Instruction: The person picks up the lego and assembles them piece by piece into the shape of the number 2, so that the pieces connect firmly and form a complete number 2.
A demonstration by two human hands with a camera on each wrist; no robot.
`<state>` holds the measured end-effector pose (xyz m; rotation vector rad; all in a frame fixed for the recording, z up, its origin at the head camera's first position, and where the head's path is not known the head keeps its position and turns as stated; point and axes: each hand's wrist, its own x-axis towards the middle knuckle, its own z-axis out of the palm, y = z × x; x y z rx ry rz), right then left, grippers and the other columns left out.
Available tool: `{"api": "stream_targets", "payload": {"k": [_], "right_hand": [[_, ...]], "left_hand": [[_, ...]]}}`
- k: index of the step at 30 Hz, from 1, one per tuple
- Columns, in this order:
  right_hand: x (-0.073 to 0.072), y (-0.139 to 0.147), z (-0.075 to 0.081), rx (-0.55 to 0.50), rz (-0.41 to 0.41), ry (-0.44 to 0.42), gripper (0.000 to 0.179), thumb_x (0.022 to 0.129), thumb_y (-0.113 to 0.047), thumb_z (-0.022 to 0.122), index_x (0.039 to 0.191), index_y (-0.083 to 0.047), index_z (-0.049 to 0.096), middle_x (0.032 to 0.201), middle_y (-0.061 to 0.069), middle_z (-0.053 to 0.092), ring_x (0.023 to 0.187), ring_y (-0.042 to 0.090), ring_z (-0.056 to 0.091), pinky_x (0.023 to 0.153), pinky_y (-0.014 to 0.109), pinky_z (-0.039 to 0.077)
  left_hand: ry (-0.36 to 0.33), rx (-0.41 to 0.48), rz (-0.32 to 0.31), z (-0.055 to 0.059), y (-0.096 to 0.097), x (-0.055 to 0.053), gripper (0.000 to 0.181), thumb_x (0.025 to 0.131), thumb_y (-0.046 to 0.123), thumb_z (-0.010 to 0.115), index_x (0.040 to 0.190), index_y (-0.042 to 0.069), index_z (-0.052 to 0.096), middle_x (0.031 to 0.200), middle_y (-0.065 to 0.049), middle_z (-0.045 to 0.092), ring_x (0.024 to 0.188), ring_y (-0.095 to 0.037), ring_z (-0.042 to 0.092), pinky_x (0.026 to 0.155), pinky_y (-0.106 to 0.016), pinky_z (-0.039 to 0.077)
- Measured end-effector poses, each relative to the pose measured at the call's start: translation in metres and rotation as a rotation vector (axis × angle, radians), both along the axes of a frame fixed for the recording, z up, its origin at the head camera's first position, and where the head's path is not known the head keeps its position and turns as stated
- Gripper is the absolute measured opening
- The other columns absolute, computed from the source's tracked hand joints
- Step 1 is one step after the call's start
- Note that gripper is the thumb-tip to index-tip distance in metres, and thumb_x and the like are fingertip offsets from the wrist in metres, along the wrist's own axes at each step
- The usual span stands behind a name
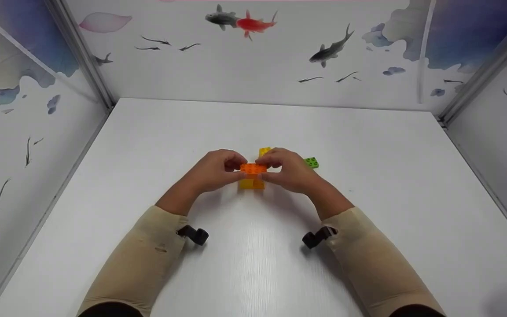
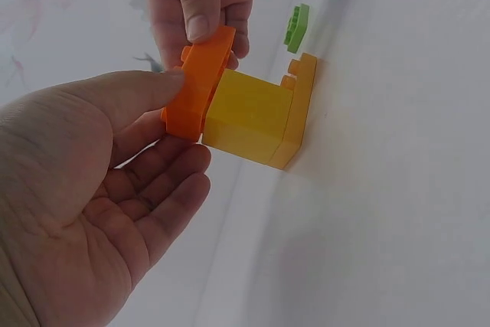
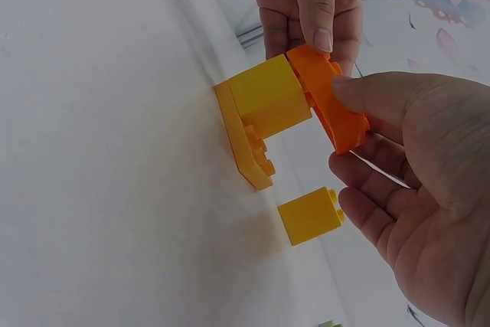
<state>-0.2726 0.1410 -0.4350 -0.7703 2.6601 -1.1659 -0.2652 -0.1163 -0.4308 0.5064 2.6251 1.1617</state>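
Note:
Both hands hold one orange toy brick (image 1: 253,169), with studs on top, in the head view. My left hand (image 1: 216,171) pinches its left end between thumb and fingers; my right hand (image 1: 292,171) pinches the right end. Directly beneath the orange brick is a yellow block (image 2: 246,115), which stands on one end of a thin yellow-orange plate (image 2: 302,105) on the table. The orange brick sits tilted against the block's top, a narrow gap showing along part of the seam in the right wrist view. Bare studs show on the plate's other end.
Behind my right hand, a separate yellow brick (image 3: 310,217) stands on the white table (image 1: 253,264). A flat green brick (image 1: 311,162) lies just right of that hand. Printed panels (image 1: 271,66) border the table at the back and sides.

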Motion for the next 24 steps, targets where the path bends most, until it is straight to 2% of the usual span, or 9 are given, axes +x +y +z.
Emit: {"api": "stream_targets", "payload": {"k": [9, 17, 24], "right_hand": [[-0.0007, 0.0001, -0.0017, 0.003, 0.004, 0.002, 0.029, 0.097, -0.022, 0.081, 0.125, -0.018, 0.079, 0.121, 0.001, 0.071, 0.118, 0.037, 0.065, 0.108, 0.052, 0.055], [-0.0018, 0.0001, -0.0023, 0.02, -0.001, -0.013, 0.029, 0.097, -0.023, 0.08, 0.126, -0.02, 0.079, 0.12, 0.0, 0.072, 0.115, 0.033, 0.065, 0.107, 0.05, 0.055], [-0.0034, 0.001, -0.0028, 0.003, 0.012, -0.014, 0.03, 0.097, -0.024, 0.081, 0.126, -0.019, 0.079, 0.119, 0.001, 0.072, 0.113, 0.029, 0.066, 0.105, 0.046, 0.056]], "left_hand": [[-0.024, -0.018, 0.019, -0.0011, 0.0017, -0.0013, 0.032, 0.097, 0.035, 0.081, 0.125, 0.02, 0.075, 0.122, 0.002, 0.072, 0.114, -0.022, 0.065, 0.107, -0.038, 0.057], [-0.102, -0.015, 0.043, -0.0011, 0.0031, -0.0041, 0.032, 0.098, 0.032, 0.08, 0.127, 0.021, 0.073, 0.123, 0.002, 0.072, 0.115, -0.022, 0.065, 0.108, -0.038, 0.057], [-0.097, -0.029, 0.04, 0.0027, 0.0041, -0.0024, 0.032, 0.098, 0.03, 0.08, 0.128, 0.019, 0.073, 0.121, 0.0, 0.071, 0.112, -0.023, 0.064, 0.106, -0.038, 0.058]]}}
